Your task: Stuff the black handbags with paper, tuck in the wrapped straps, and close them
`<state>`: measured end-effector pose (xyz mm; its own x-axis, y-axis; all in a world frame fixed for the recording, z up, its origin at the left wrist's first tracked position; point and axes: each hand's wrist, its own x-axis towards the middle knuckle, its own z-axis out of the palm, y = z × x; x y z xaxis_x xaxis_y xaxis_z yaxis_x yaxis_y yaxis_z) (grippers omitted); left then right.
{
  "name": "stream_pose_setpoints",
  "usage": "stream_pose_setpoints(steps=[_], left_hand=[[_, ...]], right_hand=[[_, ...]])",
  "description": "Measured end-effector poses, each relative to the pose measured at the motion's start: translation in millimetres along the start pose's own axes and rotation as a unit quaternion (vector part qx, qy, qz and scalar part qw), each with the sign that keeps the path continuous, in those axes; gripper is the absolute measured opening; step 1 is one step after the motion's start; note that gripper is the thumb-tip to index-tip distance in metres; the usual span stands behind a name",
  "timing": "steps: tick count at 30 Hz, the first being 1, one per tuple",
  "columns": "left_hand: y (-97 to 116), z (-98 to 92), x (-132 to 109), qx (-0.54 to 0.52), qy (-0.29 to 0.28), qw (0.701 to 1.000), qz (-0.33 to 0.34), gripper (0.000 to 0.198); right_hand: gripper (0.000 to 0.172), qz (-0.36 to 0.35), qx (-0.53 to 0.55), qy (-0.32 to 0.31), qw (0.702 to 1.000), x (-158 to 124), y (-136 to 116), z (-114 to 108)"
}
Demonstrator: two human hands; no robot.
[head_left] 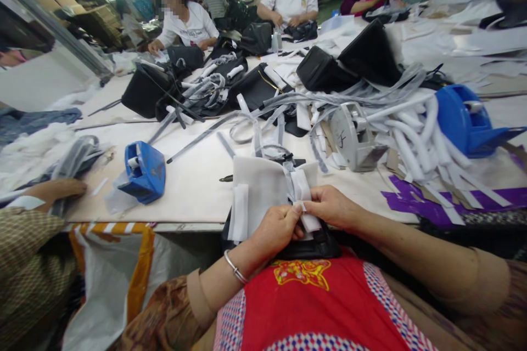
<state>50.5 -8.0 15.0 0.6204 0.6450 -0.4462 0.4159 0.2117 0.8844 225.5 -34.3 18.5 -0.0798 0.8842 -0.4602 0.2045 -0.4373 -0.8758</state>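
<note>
My left hand [276, 226] and my right hand [329, 205] meet at the table's near edge, both pinched shut on a white wrapping strip [303, 193]. The strip is wound round the handle of a black bag [307, 244] that rests against my lap. White foam sheet [257, 186] covers the bag's upper part. A silver bangle sits on my left wrist.
A blue tape dispenser [143, 171] stands to the left, another blue one [467, 119] at the right and a grey one [354, 134] between. Loose white and grey strips [411, 131] and black bags [323, 68] pile beyond. A neighbour's hand [57, 189] rests at left; several people sit opposite.
</note>
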Motion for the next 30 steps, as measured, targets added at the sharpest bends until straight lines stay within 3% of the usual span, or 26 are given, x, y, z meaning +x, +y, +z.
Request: stream_pose_setpoints(steps=[4, 11, 18, 25, 30], left_hand=[[-1, 0.6, 3, 0.001, 0.009, 1.0, -0.016, 0.056], [2, 1.7, 7, 0.004, 0.007, 0.999, -0.037, 0.05], [1, 2.0, 9, 0.041, 0.012, 0.999, -0.023, 0.05], [-1, -3.7, 2, -0.085, -0.048, 0.995, -0.005, 0.047], [1, 0.0, 2, -0.144, -0.033, 0.989, -0.024, 0.046]], right_hand=[[0.045, 0.024, 0.033, -0.059, 0.997, 5, 2, -8], [0.056, -0.015, -0.001, -0.153, 0.988, 3, -3, -24], [0.044, -0.02, -0.046, -0.144, 0.988, 3, -3, -23], [0.04, -0.021, -0.031, -0.133, 0.99, 3, -4, -22], [0.043, -0.039, 0.007, -0.134, 0.99, 1, -4, -17]])
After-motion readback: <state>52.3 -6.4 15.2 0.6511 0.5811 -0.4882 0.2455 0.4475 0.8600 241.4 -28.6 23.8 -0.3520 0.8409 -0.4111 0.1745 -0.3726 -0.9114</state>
